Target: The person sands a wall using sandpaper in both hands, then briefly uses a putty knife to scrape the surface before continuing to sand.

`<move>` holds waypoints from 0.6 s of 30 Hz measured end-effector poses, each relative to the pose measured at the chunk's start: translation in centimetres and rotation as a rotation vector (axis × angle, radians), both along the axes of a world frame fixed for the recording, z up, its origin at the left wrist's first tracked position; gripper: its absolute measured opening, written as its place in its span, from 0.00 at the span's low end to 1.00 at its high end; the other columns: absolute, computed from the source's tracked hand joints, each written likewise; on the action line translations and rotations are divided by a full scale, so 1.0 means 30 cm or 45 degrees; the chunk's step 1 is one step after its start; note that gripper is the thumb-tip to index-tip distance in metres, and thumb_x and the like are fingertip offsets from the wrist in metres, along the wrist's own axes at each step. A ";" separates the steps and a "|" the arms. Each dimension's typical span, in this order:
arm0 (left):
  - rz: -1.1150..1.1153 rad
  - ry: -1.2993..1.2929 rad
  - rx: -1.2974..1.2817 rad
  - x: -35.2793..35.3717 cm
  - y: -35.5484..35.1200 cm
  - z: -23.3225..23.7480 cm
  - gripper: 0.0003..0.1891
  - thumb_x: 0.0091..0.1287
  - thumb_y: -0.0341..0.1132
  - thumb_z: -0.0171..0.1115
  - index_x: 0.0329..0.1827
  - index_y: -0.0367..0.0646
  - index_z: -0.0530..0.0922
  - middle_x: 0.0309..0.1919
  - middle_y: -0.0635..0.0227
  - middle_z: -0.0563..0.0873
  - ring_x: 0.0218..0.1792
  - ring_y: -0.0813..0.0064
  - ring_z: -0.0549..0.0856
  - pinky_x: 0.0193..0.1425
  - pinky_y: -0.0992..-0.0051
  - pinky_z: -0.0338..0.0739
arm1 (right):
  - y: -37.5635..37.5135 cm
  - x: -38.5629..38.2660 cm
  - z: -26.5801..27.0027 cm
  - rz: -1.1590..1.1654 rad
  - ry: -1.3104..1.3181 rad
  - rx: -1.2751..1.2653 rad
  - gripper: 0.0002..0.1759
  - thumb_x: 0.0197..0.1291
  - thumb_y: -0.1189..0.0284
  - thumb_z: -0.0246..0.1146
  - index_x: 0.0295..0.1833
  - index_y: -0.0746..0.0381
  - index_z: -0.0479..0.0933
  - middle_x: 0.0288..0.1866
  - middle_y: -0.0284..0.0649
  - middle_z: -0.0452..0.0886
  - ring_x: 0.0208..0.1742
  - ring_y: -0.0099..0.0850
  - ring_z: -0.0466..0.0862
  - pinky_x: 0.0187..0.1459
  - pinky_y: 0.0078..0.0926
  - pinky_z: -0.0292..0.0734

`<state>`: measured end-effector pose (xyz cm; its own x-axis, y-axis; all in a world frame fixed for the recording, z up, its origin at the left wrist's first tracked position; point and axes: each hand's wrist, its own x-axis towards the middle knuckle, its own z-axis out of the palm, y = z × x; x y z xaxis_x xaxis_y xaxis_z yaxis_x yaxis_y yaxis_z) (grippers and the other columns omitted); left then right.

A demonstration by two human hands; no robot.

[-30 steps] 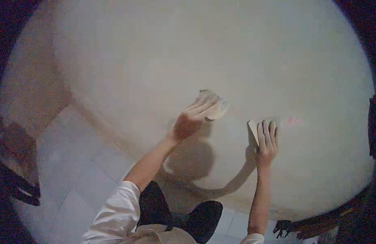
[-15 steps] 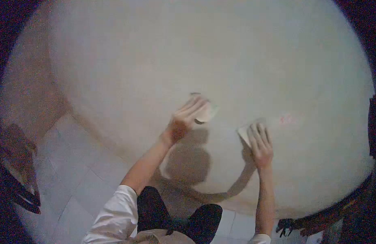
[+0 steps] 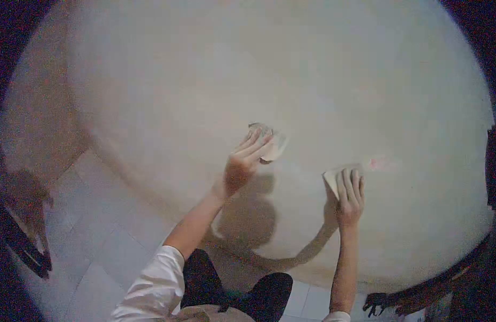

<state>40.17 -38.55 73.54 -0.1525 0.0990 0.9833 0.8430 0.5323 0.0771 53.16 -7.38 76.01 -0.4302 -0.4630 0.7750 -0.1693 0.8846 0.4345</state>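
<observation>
My left hand [image 3: 245, 160] presses a pale, thin sheet [image 3: 276, 147] with a dark edge against the light wall [image 3: 205, 80]. Its fingers lie over the sheet's left part, and the sheet sticks out to their right. Lower and to the right, my right hand [image 3: 351, 196] holds a second pale sheet [image 3: 331, 178] against the same wall, fingers pointing up. A corner of that sheet shows left of the fingers. A faint reddish mark [image 3: 373, 162] is on the wall just right of and above my right hand.
Shadows of my head and arms [image 3: 250, 220] fall on the wall. Grey floor tiles [image 3: 100, 241] lie at the lower left, near a side wall [image 3: 44, 102]. Dark objects [image 3: 376, 303] stand at the lower right. My knees [image 3: 272, 292] are close below the wall's foot.
My right hand has slid right and slightly down with its sheet, closer to the reddish mark. My left hand has shifted only slightly, its sheet staying near the same spot.
</observation>
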 end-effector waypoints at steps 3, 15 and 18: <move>-0.007 -0.079 -0.072 -0.097 -0.167 -0.064 0.26 0.57 0.17 0.53 0.60 0.41 0.81 0.63 0.57 0.80 0.68 0.54 0.74 0.73 0.58 0.69 | 0.101 0.013 0.031 -0.049 0.179 -0.168 0.20 0.67 0.73 0.57 0.64 0.62 0.77 0.70 0.45 0.74 0.74 0.47 0.69 0.73 0.54 0.62; 0.145 -0.465 1.021 -0.204 -0.130 0.040 0.17 0.71 0.29 0.54 0.61 0.41 0.81 0.63 0.54 0.79 0.66 0.66 0.78 0.66 0.71 0.71 | 0.172 -0.022 -0.022 -0.066 0.325 -0.387 0.29 0.60 0.71 0.52 0.68 0.67 0.73 0.72 0.51 0.71 0.76 0.54 0.64 0.74 0.57 0.56; 0.147 -0.523 0.643 -0.143 -0.022 -0.030 0.19 0.66 0.25 0.56 0.60 0.41 0.81 0.66 0.57 0.78 0.71 0.60 0.72 0.73 0.68 0.66 | 0.235 -0.019 0.017 -0.064 0.318 -0.391 0.29 0.59 0.72 0.52 0.68 0.67 0.72 0.72 0.52 0.70 0.76 0.55 0.63 0.75 0.58 0.54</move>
<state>35.87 -39.19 72.63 -0.5070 -0.3984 0.7644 0.6316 0.4317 0.6439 52.58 -0.34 76.52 -0.2272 -0.1767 0.9577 -0.0454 0.9843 0.1708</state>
